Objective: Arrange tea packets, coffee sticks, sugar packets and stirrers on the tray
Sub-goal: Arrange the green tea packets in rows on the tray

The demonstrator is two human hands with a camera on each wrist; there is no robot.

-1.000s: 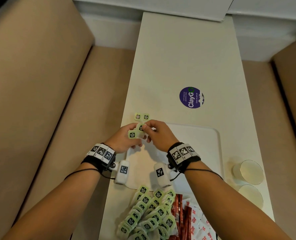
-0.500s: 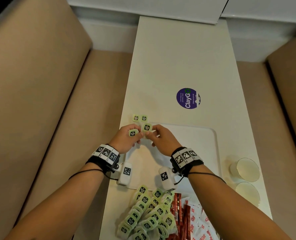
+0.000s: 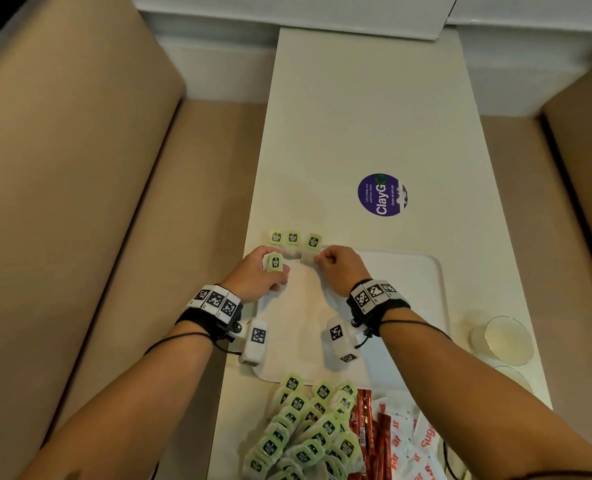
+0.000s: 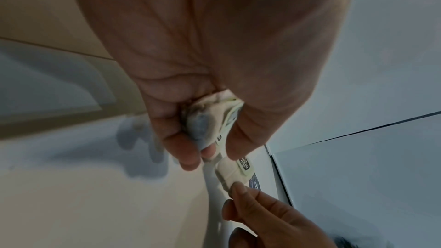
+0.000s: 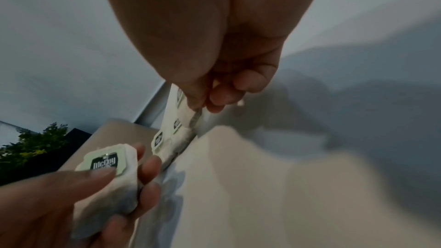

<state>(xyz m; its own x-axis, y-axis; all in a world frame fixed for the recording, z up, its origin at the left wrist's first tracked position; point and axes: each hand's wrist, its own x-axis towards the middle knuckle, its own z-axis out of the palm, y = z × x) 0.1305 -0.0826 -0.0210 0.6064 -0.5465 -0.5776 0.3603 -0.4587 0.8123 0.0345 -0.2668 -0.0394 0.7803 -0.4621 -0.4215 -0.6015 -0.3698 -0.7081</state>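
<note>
A white tray [image 3: 391, 306] lies on the narrow table. Three tea bags with green tags stand in a row along its far left rim: first [image 3: 275, 237], second [image 3: 292, 237], third [image 3: 313, 241]. My right hand [image 3: 317, 259] pinches the lower edge of the third tea bag [image 5: 188, 114], which rests at the rim. My left hand [image 3: 270, 268], just left of it, grips a further tea bag [image 5: 107, 165] between thumb and fingers, tag facing up. The left wrist view shows that held tea bag [image 4: 210, 125] bunched in the left fingers.
Near the table's front edge lie a heap of tea bags [image 3: 308, 434], red coffee sticks [image 3: 367, 420] and white sugar packets [image 3: 419, 441]. Two paper cups [image 3: 502, 337] stand right of the tray. A purple sticker [image 3: 381, 195] lies beyond it. Beige sofa seats flank the table.
My right hand drew a tea bag away from my left hand and set it down right of the two in the row. The hands have moved apart.
</note>
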